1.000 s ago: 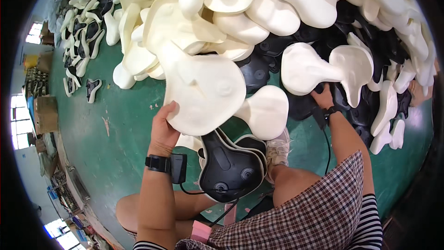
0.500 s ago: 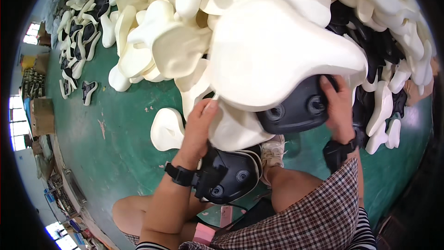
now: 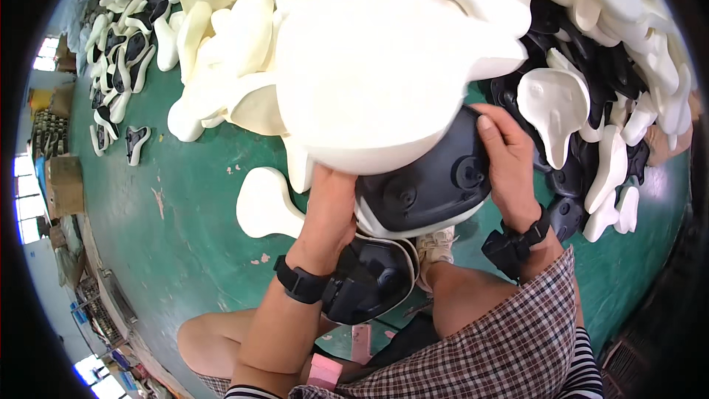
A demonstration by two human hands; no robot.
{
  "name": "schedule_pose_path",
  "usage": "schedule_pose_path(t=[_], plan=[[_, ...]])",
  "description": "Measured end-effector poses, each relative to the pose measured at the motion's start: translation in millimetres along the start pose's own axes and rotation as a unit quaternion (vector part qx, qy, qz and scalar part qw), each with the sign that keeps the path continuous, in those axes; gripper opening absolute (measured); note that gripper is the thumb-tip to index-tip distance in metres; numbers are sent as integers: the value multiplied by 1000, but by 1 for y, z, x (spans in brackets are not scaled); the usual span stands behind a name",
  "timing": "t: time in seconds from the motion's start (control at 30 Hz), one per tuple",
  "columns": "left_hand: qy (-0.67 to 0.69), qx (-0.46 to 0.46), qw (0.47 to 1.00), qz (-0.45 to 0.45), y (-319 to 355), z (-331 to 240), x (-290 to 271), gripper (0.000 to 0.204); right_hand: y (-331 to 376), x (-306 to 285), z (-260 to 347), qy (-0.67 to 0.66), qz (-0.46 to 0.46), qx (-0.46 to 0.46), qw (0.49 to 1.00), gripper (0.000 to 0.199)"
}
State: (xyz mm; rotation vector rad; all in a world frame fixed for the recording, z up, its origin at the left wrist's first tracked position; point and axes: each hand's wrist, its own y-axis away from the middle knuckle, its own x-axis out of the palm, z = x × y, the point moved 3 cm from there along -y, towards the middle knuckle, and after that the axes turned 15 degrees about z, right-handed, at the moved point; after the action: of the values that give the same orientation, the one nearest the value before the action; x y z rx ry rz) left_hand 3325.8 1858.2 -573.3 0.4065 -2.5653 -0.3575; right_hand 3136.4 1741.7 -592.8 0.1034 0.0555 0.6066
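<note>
A large white foam bicycle seat cushion [image 3: 377,74] is raised in front of me, its narrow nose pointing right. At its lower edge is my left hand [image 3: 332,203], with the fingertips hidden beneath the foam. Under the cushion sits a black plastic bicycle seat base [image 3: 428,185] with two round fittings, tilted, and a pale rim shows below it. My right hand [image 3: 509,151] grips this base at its right edge, thumb on top. Another black base with a pale rim [image 3: 373,273] lies low between my legs, partly behind my left wrist.
White foam cushions [image 3: 229,37] are heaped ahead. Black bases and white pieces [image 3: 565,218] lie at the right. A single white cushion [image 3: 266,203] rests on the green floor [image 3: 185,214]. Far left are more black-and-white seats [image 3: 118,66] and a cardboard box [image 3: 65,185].
The large cushion has shifted left, its nose with it. The black base and my right hand have moved left and slightly down. A white cushion at the right is now uncovered.
</note>
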Motion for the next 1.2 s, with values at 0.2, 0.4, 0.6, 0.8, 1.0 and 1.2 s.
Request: schedule_pose_path(t=[0.2, 0.4, 0.6, 0.8, 1.0, 1.2], plan=[[-241, 120, 959, 90, -17, -37, 43, 35, 43, -36, -36, -191, -40, -104, 975, 39], [-26, -114, 993, -19, -19, 62, -34, 37, 41, 18, -89, -178, -77, 125, 973, 36], [-16, 6, 997, -80, -25, 39, -31, 40, 12, 6, -35, 6, -49, -48, 998, 19], [3, -31, 1000, -3, -22, 22, -33, 46, 1, -10, 18, -110, -84, -80, 987, 21], [-11, -30, 998, 62, -15, 13, -9, 47, -5, 8, -23, -112, -4, 10, 994, 22], [46, -42, 996, 59, -15, 21, -4, 39, -2, 13, -47, -47, -47, 39, 997, 18]])
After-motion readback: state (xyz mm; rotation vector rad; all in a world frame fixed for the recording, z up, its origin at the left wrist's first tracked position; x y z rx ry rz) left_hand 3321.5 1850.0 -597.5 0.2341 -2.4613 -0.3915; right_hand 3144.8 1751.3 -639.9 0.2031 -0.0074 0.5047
